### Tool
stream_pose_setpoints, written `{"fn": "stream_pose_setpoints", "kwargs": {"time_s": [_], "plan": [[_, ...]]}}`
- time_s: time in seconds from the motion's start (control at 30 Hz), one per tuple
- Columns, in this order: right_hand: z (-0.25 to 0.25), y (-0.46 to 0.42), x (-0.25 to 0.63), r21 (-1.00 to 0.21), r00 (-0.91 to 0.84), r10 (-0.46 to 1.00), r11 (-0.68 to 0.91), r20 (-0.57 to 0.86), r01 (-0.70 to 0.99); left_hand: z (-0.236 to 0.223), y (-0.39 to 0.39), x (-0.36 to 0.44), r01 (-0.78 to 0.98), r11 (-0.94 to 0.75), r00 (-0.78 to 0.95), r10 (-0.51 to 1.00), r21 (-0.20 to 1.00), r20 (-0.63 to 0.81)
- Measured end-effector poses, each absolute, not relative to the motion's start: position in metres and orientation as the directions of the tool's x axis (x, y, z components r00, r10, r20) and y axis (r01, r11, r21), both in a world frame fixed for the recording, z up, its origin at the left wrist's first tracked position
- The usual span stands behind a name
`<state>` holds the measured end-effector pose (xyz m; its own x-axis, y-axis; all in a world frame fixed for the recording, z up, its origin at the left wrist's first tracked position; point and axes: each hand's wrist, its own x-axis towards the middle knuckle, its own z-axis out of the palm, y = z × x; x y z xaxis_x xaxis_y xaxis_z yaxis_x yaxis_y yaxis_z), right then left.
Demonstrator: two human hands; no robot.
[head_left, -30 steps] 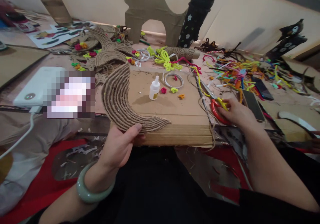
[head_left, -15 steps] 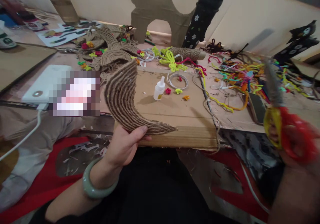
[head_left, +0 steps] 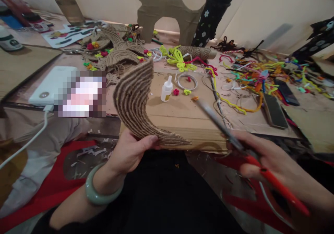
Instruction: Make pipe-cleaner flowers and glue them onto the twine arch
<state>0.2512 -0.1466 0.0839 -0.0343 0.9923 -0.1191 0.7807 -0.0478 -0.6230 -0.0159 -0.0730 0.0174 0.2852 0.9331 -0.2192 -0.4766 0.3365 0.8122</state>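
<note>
Rope crescent [head_left: 133, 103] in left hand [head_left: 125, 154], fingers grasping its lower curve, thumb on top; tilted above near-left part of cardboard board [head_left: 180, 114], wide end up and away from those fingers, thin tip to their right. Right hand [head_left: 271, 155] grasping red-handled scissors [head_left: 283, 187], blades pointing away and left of the fingers, over the board's right edge; blade gap too blurred to tell.

Worktop [head_left: 252, 122] pinkish, cluttered. Beyond left fingers, on board: small white bottle [head_left: 166, 90] upright, white ring [head_left: 196, 84] right of it, tiny fuzzy flowers [head_left: 176, 92] near both. Farther past left fingers: brown rope pieces [head_left: 121, 54], yellow fuzzy flower [head_left: 180, 64], twine roll [head_left: 198, 53] on its side. Left of left fingers: white power bank [head_left: 49, 86], cable [head_left: 45, 126] plugged in. Beyond right fingers: dark slab [head_left: 275, 110], then multicoloured fuzzy stems [head_left: 261, 75] heaped.

Room: pale wall [head_left: 255, 7] behind worktop; brown cardboard cutout [head_left: 161, 4] with arch upright before it; black flower-patterned column [head_left: 208, 28] just right of cutout, slanted. Lower left of left fingers: another person's light trousers [head_left: 33, 178]; paper scraps [head_left: 95, 152] below worktop level.
</note>
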Motion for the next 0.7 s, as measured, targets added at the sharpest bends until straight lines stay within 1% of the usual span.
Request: {"fn": "stream_pose_setpoints", "kwargs": {"time_s": [0.03, 0.1, 0.2, 0.3, 0.37, 0.7], "plan": [[0.085, -0.142, 0.253, -0.61, -0.117, 0.975, -0.022, -0.187, 0.792, 0.017, -0.073, -0.018, -0.466, 0.333, 0.302, 0.931, 0.82, -0.206], [0.086, -0.134, 0.256, -0.624, -0.236, 0.928, 0.004, -0.289, 0.781, 0.015, -0.073, -0.022, -0.434, 0.327, 0.322, 0.927, 0.839, -0.195], [0.086, -0.126, 0.256, -0.576, -0.294, 0.894, 0.05, -0.339, 0.816, 0.013, -0.073, -0.029, -0.392, 0.317, 0.331, 0.925, 0.864, -0.189], [0.086, -0.125, 0.254, -0.545, -0.307, 0.859, 0.038, -0.41, 0.837, 0.01, -0.071, -0.034, -0.377, 0.304, 0.321, 0.929, 0.875, -0.184], [0.085, -0.125, 0.252, -0.544, -0.308, 0.846, 0.026, -0.434, 0.839, 0.007, -0.07, -0.037, -0.373, 0.296, 0.322, 0.93, 0.879, -0.177], [0.083, -0.126, 0.25, -0.573, -0.362, 0.811, 0.04, -0.46, 0.818, 0.003, -0.069, -0.044, -0.289, 0.261, 0.361, 0.921, 0.921, -0.147]]}}
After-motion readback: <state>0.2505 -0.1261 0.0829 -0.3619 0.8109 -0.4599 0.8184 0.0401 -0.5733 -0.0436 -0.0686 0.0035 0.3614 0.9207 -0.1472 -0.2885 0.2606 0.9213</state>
